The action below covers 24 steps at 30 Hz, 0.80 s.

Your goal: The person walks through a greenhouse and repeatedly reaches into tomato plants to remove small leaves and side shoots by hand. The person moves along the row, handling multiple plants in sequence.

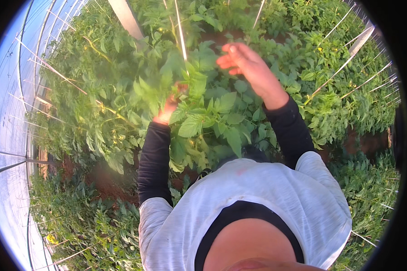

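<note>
A leafy tomato plant stands in front of my body, its top beside a taut white support string. My left hand reaches in at the plant's left side. Leaves and blur hide most of its fingers, so whether it grips the stem does not show. Right of the string, my right hand is raised above the foliage. Its fingers are loosely bent and spread, with nothing visible in them.
A pale post rises beyond the plant. More strings, such as a slanting one on the right, run up from neighbouring tomato plants. Clear plastic sheeting lines the left side. Reddish soil shows between rows.
</note>
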Tool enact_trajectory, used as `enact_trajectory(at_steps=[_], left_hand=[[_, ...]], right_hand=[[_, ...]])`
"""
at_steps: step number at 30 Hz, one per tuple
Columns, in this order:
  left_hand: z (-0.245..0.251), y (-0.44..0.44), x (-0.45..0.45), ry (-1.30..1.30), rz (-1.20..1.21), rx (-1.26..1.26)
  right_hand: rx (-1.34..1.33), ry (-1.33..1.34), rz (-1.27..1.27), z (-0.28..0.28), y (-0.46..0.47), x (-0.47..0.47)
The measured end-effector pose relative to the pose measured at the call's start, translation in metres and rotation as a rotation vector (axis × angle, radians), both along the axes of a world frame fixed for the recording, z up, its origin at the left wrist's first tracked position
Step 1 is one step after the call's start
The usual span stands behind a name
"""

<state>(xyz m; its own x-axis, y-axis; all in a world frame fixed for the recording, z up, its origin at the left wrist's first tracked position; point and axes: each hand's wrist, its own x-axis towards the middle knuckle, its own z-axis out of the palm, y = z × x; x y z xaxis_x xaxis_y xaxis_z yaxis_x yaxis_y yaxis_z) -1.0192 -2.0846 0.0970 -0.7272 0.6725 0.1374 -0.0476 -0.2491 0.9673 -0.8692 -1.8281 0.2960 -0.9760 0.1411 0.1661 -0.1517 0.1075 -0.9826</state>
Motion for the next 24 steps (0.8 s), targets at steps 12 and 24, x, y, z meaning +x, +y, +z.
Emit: enact_trajectory(at_steps=[12, 24], left_hand=[[0.034, -0.003, 0.021, -0.444, 0.043, 0.376], [-0.02, -0.005, -0.041, -0.291, -0.058, 0.384]], right_hand=[[0.429, 0.677, 0.039, -0.009, -0.072, -0.059], [-0.19, 0.058, 0.436, -0.042, -0.055, -0.101]])
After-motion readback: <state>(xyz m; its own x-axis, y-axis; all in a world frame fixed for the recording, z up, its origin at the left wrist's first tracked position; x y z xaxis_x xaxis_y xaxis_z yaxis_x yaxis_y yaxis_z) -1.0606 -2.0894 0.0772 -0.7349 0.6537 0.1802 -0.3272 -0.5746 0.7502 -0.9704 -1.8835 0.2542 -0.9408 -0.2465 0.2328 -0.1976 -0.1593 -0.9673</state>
